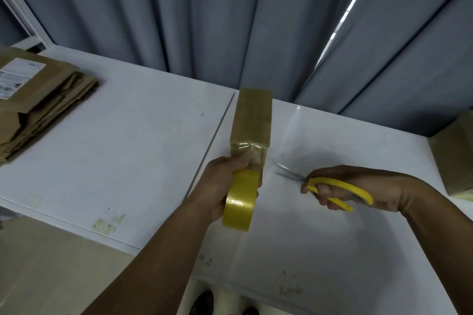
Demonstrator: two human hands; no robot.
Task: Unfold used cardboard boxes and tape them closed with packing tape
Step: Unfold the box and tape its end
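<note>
Cardboard box point(252, 115), a small narrow one, is already unfolded and wrapped in glossy packing tape along its top and near end. It sits just above my left hand point(220, 181), out over the middle of the bench point(128, 148). I cannot tell whether its far end rests on the bench. My left hand grips the tape roll point(240, 202), fingers curled round it. A crinkled strip runs from the roll onto the box's near end, so roll and box are joined. My right hand point(358, 186) grasps the yellow scissors point(337, 188), blades parted and pointing at that strip, near it but not touching.

I judge this box almost done: the strip needs cutting and its tail pressing down. A stack of flattened boxes point(43, 100) lies at the bench's far left, well apart from my hands, not yet unfolded. Another box point(458, 156) stands at the right edge, apparently taped already. Most of the work seems left.
</note>
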